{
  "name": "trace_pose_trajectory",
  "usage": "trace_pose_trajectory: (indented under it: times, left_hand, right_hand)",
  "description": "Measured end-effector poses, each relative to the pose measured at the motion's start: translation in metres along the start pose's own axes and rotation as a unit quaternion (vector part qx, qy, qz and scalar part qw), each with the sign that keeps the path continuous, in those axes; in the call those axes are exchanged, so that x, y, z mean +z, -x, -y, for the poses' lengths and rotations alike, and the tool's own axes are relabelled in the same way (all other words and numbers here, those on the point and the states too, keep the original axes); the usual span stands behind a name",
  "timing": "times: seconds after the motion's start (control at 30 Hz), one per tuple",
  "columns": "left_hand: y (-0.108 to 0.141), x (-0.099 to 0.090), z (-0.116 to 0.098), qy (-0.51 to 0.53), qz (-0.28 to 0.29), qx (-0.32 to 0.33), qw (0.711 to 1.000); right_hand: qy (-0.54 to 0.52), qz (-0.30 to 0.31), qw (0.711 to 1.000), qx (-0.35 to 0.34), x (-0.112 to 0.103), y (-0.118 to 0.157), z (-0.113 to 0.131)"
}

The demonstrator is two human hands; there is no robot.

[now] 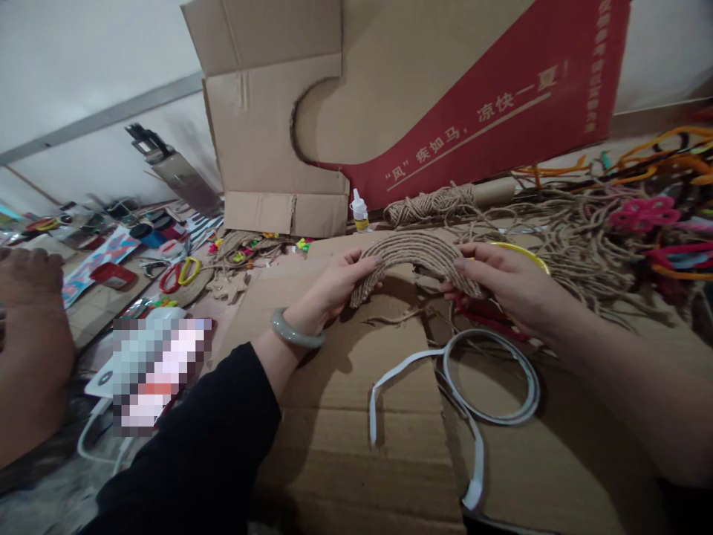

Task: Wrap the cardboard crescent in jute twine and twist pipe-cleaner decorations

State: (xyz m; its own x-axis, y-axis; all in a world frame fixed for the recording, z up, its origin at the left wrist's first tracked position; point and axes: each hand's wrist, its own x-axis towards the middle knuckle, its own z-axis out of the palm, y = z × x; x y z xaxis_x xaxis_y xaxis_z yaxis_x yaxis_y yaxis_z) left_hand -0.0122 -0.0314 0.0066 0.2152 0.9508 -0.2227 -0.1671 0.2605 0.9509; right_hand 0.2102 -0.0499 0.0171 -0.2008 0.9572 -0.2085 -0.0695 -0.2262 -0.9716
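Note:
Between my two hands is an arch of twine rows (415, 251), laid side by side in a curved band. My left hand (342, 279) pinches its left end; a smooth bangle (298, 332) circles that wrist. At the other end, my right hand (495, 276) grips the band with thumb and fingers. Below them lies a cardboard sheet (356, 446), with a loose bit of twine (398, 319) on it. A roll of white double-sided tape (538, 394) rests under my right forearm, its loose strips curling out. Part of a yellow ring shows behind my right hand.
A glue bottle (359, 212) stands before the upright cardboard box (278, 141). Behind are a twine roll (428, 206) and a heap of loose twine (590, 253). At left lie scissors (181, 275), a phone (167, 371) and another person's bare foot (33, 349).

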Motion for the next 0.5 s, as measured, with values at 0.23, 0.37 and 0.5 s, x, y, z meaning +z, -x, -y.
trace_pose_trajectory:
  times: [0.23,0.37,0.5]
  left_hand:
    - [-0.0045,-0.0024,0.0023,0.068,-0.013,0.027,0.997]
    - [-0.0072,-0.0034,0.0024,0.069,-0.011,-0.01,0.997]
    - [-0.0071,-0.0033,0.0033,0.062,-0.018,0.013,0.998]
  right_hand:
    - [0.053,0.019,0.997,-0.051,-0.0044,-0.0046,-0.0064]
    - [0.061,0.016,0.997,-0.053,-0.005,-0.0056,-0.0074]
    - [0.066,0.015,0.996,-0.058,-0.0049,-0.0053,-0.0074]
